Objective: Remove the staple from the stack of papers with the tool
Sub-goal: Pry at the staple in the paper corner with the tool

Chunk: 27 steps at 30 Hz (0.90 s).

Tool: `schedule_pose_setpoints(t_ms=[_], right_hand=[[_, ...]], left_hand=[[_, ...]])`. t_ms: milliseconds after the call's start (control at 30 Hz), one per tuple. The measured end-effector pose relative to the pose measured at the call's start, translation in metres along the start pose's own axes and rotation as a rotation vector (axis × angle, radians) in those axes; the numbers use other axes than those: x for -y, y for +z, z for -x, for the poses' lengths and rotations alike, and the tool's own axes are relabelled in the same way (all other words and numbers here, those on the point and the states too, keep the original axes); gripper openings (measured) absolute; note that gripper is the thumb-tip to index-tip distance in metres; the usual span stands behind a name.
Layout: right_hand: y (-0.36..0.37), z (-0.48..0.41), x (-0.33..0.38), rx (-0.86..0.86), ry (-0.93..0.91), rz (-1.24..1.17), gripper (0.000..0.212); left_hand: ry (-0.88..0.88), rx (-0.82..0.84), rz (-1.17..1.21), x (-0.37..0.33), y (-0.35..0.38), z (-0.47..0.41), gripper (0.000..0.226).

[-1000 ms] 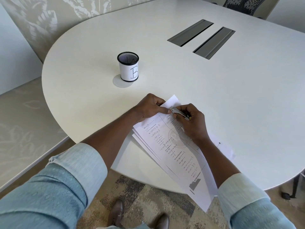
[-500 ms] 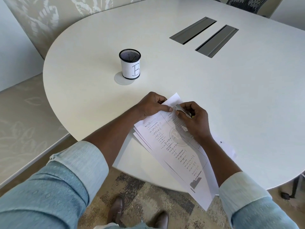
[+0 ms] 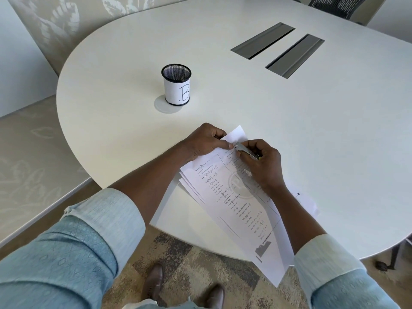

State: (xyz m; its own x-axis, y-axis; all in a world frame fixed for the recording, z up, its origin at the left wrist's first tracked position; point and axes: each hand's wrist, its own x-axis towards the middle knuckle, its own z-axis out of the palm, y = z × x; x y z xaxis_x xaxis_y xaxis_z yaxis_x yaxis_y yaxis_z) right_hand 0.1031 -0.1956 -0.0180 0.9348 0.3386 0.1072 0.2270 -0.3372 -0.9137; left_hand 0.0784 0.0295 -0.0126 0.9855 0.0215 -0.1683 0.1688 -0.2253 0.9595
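A stack of printed papers lies on the white table, its lower end hanging over the near edge. My left hand holds down the stack's top left corner with curled fingers, thumb on the sheet. My right hand grips a small metal staple remover, whose tip touches the paper's top corner right beside my left thumb. The staple itself is too small to make out.
A black mesh pen cup labelled B stands behind my left hand. Two grey cable hatches are set in the table further back. A dark chair is at the far right. My shoes are below the table's edge.
Both hands stay on the paper's top corner. The tool's tip has shifted slightly toward my left thumb. The camera view moved a little.
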Motion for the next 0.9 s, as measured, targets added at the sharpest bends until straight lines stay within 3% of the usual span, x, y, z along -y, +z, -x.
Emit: schedule_pose_setpoints(t_ms=[100, 200, 367, 900], right_hand=[[0.0010, 0.0003, -0.0014, -0.002, -0.011, -0.006, 0.014], [0.0011, 0.0004, -0.0020, 0.007, -0.029, 0.006, 0.014], [0.0001, 0.0004, -0.0024, 0.030, -0.040, 0.015, 0.013], [0.0007, 0.0014, 0.0012, 0.024, -0.028, -0.031, 0.015]], left_hand=[[0.000, 0.002, -0.009, 0.0005, -0.0002, 0.0021, 0.042], [0.023, 0.009, -0.010, 0.0010, -0.0003, 0.0027, 0.056], [0.031, 0.019, -0.004, 0.0029, 0.0003, 0.0028, 0.062], [0.029, 0.029, 0.011, 0.0059, 0.0004, 0.0008, 0.063]])
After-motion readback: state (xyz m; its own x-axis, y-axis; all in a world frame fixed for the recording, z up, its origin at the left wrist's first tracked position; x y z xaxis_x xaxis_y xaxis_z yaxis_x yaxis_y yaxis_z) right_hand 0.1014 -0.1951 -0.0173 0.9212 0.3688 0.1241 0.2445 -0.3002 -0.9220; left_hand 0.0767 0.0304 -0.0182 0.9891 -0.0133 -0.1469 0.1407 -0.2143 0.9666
